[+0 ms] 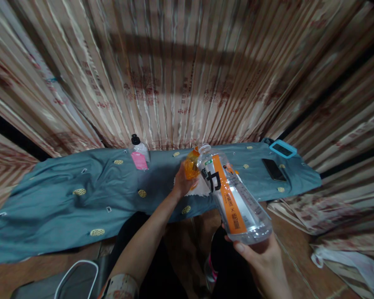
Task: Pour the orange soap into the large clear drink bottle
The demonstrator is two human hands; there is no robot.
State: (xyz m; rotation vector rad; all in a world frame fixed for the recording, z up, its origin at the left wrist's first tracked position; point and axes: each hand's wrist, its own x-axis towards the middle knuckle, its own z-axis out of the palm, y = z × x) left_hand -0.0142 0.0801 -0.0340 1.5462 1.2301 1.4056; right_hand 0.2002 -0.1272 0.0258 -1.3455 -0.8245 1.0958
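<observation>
My right hand (pixel 262 255) is closed around the base of a large clear plastic bottle (pixel 232 197) with an orange and white label. The bottle leans away from me to the left, its uncapped mouth beside the top of a see-through orange container (pixel 192 165). My left hand (pixel 183 182) is wrapped round that container's left side. Whether the mouth touches it or liquid flows, I cannot tell. Beneath them lies a white sheet (pixel 202 189), perhaps paper, partly hidden by the hand and bottle.
A blue-green patterned cloth (pixel 65 199) covers the long surface. On it stand a clear bottle with a pink label and black cap (pixel 139 154) and, at right, a dark phone (pixel 273 170) and a blue-framed object (pixel 283 148). Striped curtains (pixel 174 74) hang close behind.
</observation>
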